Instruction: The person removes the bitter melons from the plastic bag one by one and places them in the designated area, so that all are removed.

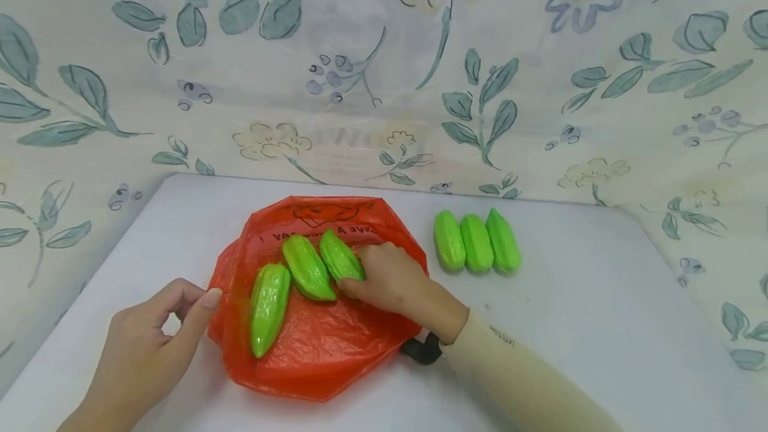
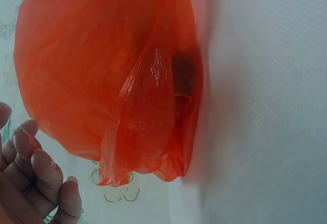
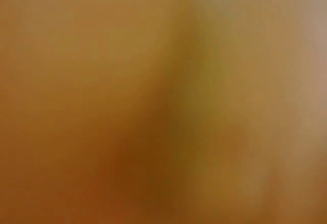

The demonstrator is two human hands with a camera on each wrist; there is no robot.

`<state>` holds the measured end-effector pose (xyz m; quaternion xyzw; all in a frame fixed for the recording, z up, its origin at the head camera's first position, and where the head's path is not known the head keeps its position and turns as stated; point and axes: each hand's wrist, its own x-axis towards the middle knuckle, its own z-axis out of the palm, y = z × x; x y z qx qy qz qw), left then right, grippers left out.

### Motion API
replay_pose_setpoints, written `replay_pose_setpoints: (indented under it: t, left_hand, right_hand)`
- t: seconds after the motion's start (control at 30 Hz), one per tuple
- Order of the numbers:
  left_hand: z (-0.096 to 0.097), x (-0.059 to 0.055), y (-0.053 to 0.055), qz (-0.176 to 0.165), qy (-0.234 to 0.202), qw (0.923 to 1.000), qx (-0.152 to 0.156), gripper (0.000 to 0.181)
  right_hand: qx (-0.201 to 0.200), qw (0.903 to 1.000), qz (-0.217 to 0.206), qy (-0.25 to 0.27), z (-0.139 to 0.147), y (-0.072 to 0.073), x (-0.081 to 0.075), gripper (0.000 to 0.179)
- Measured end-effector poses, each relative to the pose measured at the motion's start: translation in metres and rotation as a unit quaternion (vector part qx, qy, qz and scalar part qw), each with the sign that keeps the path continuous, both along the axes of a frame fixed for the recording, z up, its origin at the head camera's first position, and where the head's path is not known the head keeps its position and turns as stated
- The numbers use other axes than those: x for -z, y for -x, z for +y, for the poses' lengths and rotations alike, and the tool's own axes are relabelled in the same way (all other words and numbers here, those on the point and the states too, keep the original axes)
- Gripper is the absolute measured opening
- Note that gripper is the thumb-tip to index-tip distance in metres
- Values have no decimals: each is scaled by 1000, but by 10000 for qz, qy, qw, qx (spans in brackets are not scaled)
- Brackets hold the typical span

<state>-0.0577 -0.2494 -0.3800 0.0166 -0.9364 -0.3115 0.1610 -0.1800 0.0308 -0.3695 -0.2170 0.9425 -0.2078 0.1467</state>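
A red plastic bag (image 1: 312, 365) lies spread on the white table, its mouth held wide. Inside it are three green, ridged, elongated fruits: one at the left (image 1: 270, 310), one in the middle (image 1: 308, 267) and one at the right (image 1: 339, 255). My left hand (image 1: 150, 342) pinches the bag's left edge between thumb and index finger. In the left wrist view, the other fingers (image 2: 46, 173) curl loosely beside the bag. My right hand (image 1: 399, 285) reaches over the bag's right side and grips the rightmost fruit. Its far fingertips are hidden. The right wrist view is blurred.
Three more green ridged fruits (image 1: 478, 243) stand side by side on the white table (image 1: 576, 312), right of the bag. A black object (image 1: 423, 350) shows partly under the right wrist. A flowered cloth (image 1: 372, 105) rises behind the table.
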Motion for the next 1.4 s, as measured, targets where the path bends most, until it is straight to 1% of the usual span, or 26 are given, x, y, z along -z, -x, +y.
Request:
replay_pose_setpoints:
  t: [0.1,0.17,0.33,0.47,0.53,0.7,0.77,0.87,0.97,1.1,1.2,1.3,1.4]
  left_hand:
    - [0,0,-1,-224,11,9997,-79,24]
    - [0,1,0,-265,0,9996,-82,25]
    - [0,1,1,-157,-55,9999,44,23]
    - [-1,1,1,-143,-80,9998,67,25]
    - [-1,2,0,-163,-106,9998,49,27]
    - [0,3,0,-30,-189,9997,118,36]
    - [0,4,0,20,-207,9996,192,37]
    - [-1,5,-1,-113,-219,9993,282,36]
    - [-4,6,0,-13,-325,9983,493,33]
    - [-7,7,0,10,-323,9964,785,30]
    - [-4,7,0,-209,-146,9961,848,34]
    - [0,7,1,-188,-75,9959,885,38]
    - [3,6,1,-204,-4,9960,865,35]
  right_hand:
    - [-18,10000,-2,71,1,2,0,25]
    - [-42,10000,12,77,2,3,0,24]
    - [-69,9999,34,100,2,5,-1,24]
    - [-126,9998,103,85,2,4,-2,24]
    - [-155,9998,131,71,2,4,-3,24]
    - [-160,9998,107,-11,3,4,-3,24]
    - [-151,9998,79,-41,3,5,-3,24]
    - [-163,9998,60,-62,3,5,-3,25]
    - [-199,9997,103,-78,3,5,-2,25]
    - [-236,9996,133,-97,3,5,-1,26]
    - [-254,9996,108,-115,3,5,0,26]
    - [-236,9997,43,-97,3,5,1,26]
    - [-213,9998,-7,-61,4,6,1,26]
